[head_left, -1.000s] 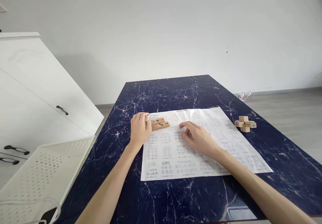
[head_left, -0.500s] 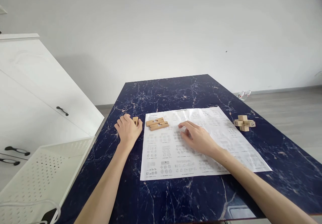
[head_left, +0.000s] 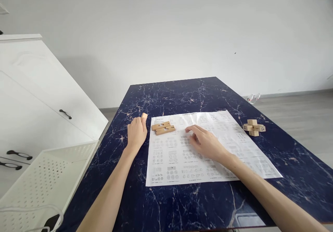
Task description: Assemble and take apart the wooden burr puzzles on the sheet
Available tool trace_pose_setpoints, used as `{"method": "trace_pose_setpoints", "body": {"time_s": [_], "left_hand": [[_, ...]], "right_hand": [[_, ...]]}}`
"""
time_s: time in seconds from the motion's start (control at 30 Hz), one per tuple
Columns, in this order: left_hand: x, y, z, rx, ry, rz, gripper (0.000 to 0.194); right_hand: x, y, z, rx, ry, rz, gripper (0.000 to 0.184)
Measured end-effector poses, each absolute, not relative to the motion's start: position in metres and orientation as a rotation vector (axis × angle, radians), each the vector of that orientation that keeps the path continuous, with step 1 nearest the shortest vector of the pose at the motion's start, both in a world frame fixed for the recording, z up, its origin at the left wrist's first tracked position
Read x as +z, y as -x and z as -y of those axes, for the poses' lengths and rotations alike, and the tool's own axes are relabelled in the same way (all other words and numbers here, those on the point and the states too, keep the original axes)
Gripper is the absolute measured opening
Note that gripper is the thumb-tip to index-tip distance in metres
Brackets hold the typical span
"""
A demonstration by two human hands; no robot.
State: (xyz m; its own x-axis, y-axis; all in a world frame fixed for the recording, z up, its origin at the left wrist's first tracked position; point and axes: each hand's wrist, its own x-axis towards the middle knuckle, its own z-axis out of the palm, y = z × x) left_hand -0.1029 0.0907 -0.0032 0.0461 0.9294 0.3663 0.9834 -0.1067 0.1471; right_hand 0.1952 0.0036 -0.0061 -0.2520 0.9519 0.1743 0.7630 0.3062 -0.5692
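Fingers of the left hand curl closed around a pale wooden block, its end jutting past the thumb, just left of the printed paper sheet. The right hand, loosely bent and half open with nothing visible in it, is over the sheet's middle. Two slotted wooden bars lie on the sheet's far-left corner; a lettered wooden cross sits beside its right edge.

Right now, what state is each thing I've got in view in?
left hand, closed around block
block, held, one end showing
right hand, fingers curled, over sheet; contact unclear
sheet, spread out, slightly creased
flat pieces, lying side by side
wood cluster, assembled
cabinet, doors shut
clear items, too small to tell
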Motion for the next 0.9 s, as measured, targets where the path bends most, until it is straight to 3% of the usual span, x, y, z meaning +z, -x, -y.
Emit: {"method": "trace_pose_setpoints", "body": {"time_s": [0.3,0.67,0.9], "left_hand": [[0.001,0.086,-0.084,-0.818,2.463,1.666,0.023],[-0.012,0.096,-0.097,-0.962,2.583,1.693,0.038],[-0.008,0.090,-0.089,-0.935,2.726,1.626,0.038]], "right_hand": [[-0.005,-0.195,-0.004,0.492,1.484,2.123,0.023],[-0.003,-0.195,-0.003,0.529,1.492,2.119,0.023],[-0.005,-0.195,-0.004,0.498,1.472,2.124,0.022]]}}
